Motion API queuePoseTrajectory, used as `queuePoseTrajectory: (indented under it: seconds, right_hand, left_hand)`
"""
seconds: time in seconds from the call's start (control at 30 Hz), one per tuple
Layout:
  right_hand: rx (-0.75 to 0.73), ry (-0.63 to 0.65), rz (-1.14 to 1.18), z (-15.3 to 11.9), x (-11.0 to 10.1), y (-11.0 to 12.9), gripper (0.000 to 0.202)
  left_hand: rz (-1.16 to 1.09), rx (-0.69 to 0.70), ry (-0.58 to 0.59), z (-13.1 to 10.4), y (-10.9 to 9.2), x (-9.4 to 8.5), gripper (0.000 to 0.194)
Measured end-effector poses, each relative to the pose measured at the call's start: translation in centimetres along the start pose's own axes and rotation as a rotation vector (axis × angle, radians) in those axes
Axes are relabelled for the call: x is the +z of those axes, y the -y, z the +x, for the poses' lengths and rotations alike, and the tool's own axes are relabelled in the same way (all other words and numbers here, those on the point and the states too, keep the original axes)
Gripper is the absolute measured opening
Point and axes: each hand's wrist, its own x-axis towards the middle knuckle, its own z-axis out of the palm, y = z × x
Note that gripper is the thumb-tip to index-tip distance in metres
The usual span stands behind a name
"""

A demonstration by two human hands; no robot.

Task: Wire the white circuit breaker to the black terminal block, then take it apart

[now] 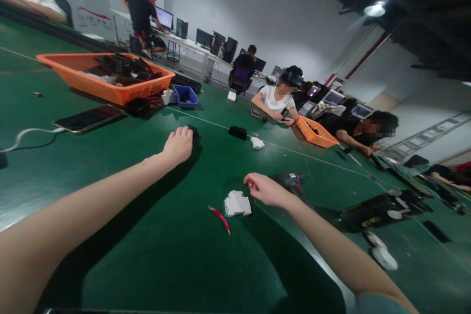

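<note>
The one camera sits on the head, tipped sideways, looking ahead and down: green table close at the bottom, gray wall far off up top.

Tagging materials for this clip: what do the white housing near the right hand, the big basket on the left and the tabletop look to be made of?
White housing: probably matt plastic, evenly coloured with moulded-looking steps.
Basket: likely orange plastic, thin-walled with a slotted side.
Tabletop: smooth green, semi-gloss from its soft reflections; perhaps rubber matting or a coating.

Black part mostly hidden by left hand (shape unclear).
</note>
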Motion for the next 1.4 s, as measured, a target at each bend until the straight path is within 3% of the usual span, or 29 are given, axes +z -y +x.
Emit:
queuePoseTrajectory:
  seconds: [0.13,0.23,0.37,0.57,0.73,0.87,1.03,1.13,1.27,1.4]
  right_hand:
    - [-0.117,0.148,0.095,-2.0,-1.3,1.3,0.019]
    - [-0.174,0.084,0.069,-0.9,-2.3,0.7,0.016]
    - [-0.129,-0.113,-0.062,4.0,-3.1,-2.1,0.016]
    - [0.038,-0.316,-0.173,14.0,-3.5,-7.3,0.027]
    - [0.214,-0.398,-0.222,20.3,-2.8,-10.3,0.045]
    - [0.309,-0.394,-0.235,23.0,-2.1,-11.6,0.051]
    - [0.371,-0.369,-0.228,23.6,-1.6,-11.9,0.051]
    - [0.347,-0.377,-0.212,22.6,-1.5,-11.3,0.046]
    - [0.262,-0.392,-0.155,19.8,-1.2,-9.8,0.042]
    - [0.135,-0.394,-0.08,15.1,-0.1,-7.4,0.04]
  left_hand:
    - [0.052,0.008,0.015,-0.1,-0.1,-0.2,0.044]
    - [0.062,0.012,0.018,0.0,-0.2,-0.2,0.043]
    - [0.04,0.005,0.0,-0.1,-0.3,0.0,0.041]
    - [0.046,0.012,-0.033,0.0,-0.4,0.2,0.044]
    - [0.029,0.006,-0.022,0.4,-0.1,0.2,0.04]
    - [0.05,0.007,-0.032,0.6,0.0,0.2,0.036]
    - [0.059,0.032,-0.074,0.6,-0.1,-0.1,0.053]
    - [0.054,0.023,-0.05,0.5,0.0,-0.2,0.046]
    - [0.054,0.009,-0.055,0.4,0.0,-0.5,0.041]
    - [0.014,-0.015,-0.026,0.3,0.0,-0.8,0.038]
